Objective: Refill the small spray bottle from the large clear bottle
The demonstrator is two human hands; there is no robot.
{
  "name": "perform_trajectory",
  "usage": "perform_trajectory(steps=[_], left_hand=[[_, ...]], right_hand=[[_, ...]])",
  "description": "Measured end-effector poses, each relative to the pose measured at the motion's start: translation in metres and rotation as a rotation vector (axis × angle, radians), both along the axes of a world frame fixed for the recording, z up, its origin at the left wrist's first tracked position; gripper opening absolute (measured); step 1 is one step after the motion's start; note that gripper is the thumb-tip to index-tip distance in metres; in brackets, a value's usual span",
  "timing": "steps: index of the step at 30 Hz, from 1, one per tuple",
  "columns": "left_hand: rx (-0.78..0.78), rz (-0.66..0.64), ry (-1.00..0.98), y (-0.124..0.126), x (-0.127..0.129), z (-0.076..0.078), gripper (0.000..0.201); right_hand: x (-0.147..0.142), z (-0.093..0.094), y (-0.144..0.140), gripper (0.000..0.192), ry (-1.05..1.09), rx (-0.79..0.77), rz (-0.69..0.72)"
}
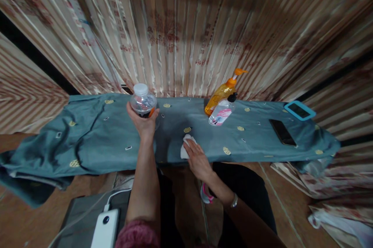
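Note:
My left hand (pixel 143 123) is wrapped round a clear plastic bottle (pixel 143 102) with a white cap, upright on the left part of the cloth-covered table. An orange and black label shows between thumb and fingers. My right hand (pixel 198 160) presses a white tissue (pixel 186 148) onto the cloth near the table's front edge, fingers closed over it. Right of centre, an orange pump bottle (pixel 217 98) stands behind a clear pump bottle (pixel 222 113) with a black top and a pink and white label.
A dark green cloth (pixel 101 143) with pineapple prints covers the narrow table. At the right lie a black phone (pixel 282 132) and a blue-framed device (pixel 300 110). A pleated curtain (pixel 180 38) hangs right behind. A white power bank (pixel 105 228) with a cable sits lower left.

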State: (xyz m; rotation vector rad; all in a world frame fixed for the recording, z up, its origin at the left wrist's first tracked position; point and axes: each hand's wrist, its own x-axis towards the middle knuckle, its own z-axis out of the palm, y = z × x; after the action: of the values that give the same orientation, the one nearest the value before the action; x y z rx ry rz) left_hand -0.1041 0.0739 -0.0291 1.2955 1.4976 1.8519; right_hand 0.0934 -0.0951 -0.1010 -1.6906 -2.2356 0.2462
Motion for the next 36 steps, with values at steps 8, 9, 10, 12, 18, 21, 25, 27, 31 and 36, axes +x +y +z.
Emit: perform_trajectory(steps=[8,9,10,12,18,21,25,27,31,36], left_hand=[[-0.011,0.165,0.093,-0.017,0.004,0.008,0.119],[-0.005,0.173,0.097,-0.022,0.003,0.01,0.117],[0.006,0.185,0.088,-0.027,0.002,0.011,0.115],[0.029,0.19,0.053,-0.036,0.001,0.013,0.109],[0.024,0.211,-0.034,-0.059,-0.002,0.022,0.091],[0.049,0.234,-0.065,-0.064,-0.005,0.028,0.075],[0.166,0.17,-0.122,-0.065,-0.004,0.033,0.037],[0.142,0.099,-0.131,-0.065,0.002,0.033,0.031],[0.016,-0.049,-0.147,-0.068,0.019,0.026,0.039],[-0.04,-0.208,-0.141,-0.07,0.031,0.019,0.039]], right_hand=[[0.093,-0.008,-0.009,0.057,-0.097,0.033,-0.375],[0.099,-0.007,-0.008,0.056,-0.097,0.039,-0.409],[0.101,-0.007,-0.007,0.055,-0.096,0.047,-0.439],[0.1,-0.008,-0.005,0.054,-0.089,0.06,-0.479],[0.04,-0.013,0.008,0.052,-0.059,0.075,-0.409],[-0.007,-0.011,0.012,0.052,-0.042,0.062,-0.317],[-0.06,0.0,0.016,0.058,0.028,0.006,-0.11],[-0.072,0.005,0.019,0.06,0.051,-0.018,-0.028],[-0.062,0.009,0.029,0.059,0.03,-0.018,0.096],[-0.013,0.002,0.039,0.059,-0.043,0.022,0.027]])
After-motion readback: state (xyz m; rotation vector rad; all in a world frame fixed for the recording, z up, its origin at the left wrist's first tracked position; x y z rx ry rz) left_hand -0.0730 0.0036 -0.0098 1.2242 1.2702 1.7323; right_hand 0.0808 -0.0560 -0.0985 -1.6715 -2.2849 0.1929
